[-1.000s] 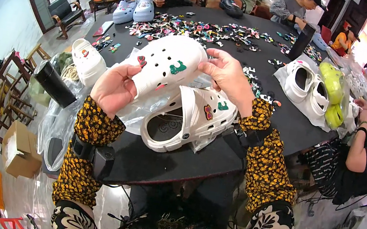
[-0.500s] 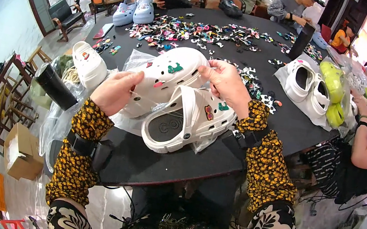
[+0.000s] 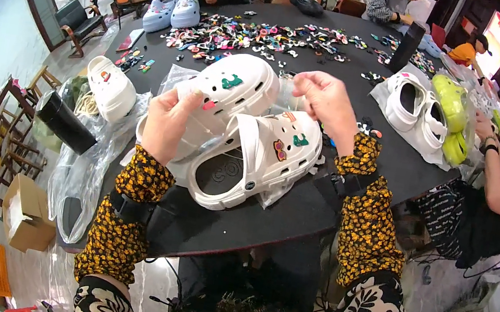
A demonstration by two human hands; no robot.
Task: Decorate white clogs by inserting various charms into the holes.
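One white clog (image 3: 250, 88) is tilted at the centre of the frame, clamped in the left hand (image 3: 170, 117), whose thumb lies on the upper. The right hand (image 3: 330, 105), just right of the toe, has thumb and forefinger drawn close together; whether they pinch any of the clear plastic (image 3: 173, 79) around the shoe, I cannot tell. As for progress, a green charm (image 3: 231, 81) and a pink charm (image 3: 208, 105) are already in the held clog, and the second white clog (image 3: 252, 156), just below it on the black table (image 3: 204, 231), carries red glasses (image 3: 279, 151) and a green piece (image 3: 299, 140). Some holes in the held clog have nothing in them, and it is not yet set down; loose charms (image 3: 237, 36) lie scattered across the upper middle. The held clog's heel is hidden behind the left hand and plastic, and the left fingers are mostly out of sight underneath.
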